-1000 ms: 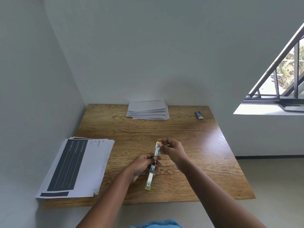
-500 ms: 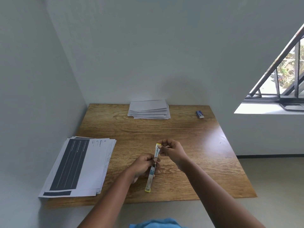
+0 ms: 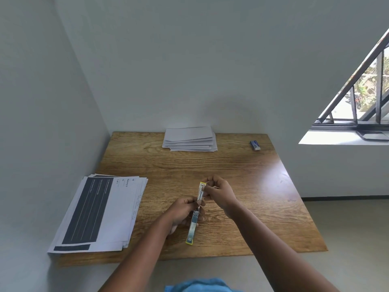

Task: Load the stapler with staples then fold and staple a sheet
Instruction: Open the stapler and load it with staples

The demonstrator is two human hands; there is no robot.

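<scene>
A slim yellow-edged stapler (image 3: 193, 226) is swung fully open into one long strip above the wooden table (image 3: 242, 171). My left hand (image 3: 182, 211) grips it around the hinge in the middle. My right hand (image 3: 219, 191) pinches at the far half, its fingertips closed on the metal staple channel; whether a staple strip is between them is too small to tell. A stack of printed sheets (image 3: 99, 211) with dark bands lies at the table's left front corner.
A pile of folded white sheets (image 3: 189, 139) rests at the back middle of the table. A small blue staple box (image 3: 255, 145) sits at the back right. Walls close off the left and back; a window is at the right.
My hands and the stapler have stayed almost in place; my right fingers shifted slightly along the far half of the stapler.
</scene>
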